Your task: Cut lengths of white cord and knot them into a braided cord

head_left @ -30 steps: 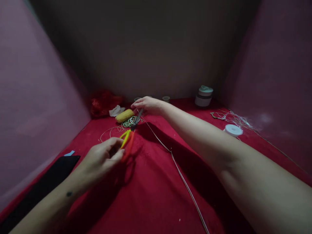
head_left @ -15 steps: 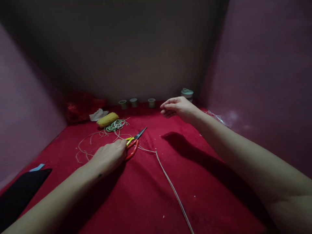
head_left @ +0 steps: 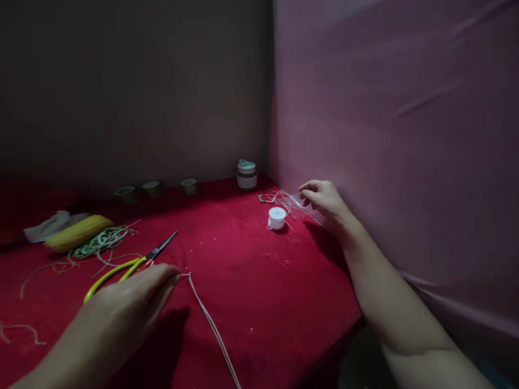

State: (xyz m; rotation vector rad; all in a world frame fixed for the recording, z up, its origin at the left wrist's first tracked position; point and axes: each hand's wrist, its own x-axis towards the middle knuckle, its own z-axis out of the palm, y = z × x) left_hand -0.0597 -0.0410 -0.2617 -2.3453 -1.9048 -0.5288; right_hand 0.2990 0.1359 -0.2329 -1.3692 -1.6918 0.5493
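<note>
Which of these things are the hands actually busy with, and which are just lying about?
In hand:
- left hand at the end of the pale cord, beside the scissors
- right hand on the tangle of thin thread, near the white spool

Lying about:
- yellow cob-like thing
- green-white coil
- three small cups
- lidded jar

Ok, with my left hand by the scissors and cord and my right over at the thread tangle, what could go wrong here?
The left hand pinches the end of the cord right beside the scissors, whose blades look shut; a blind grab could still meet the tip. The right hand fingers a loose thread tangle next to the white spool; a tug might drag or roll the spool and tighten the snarl.
</note>
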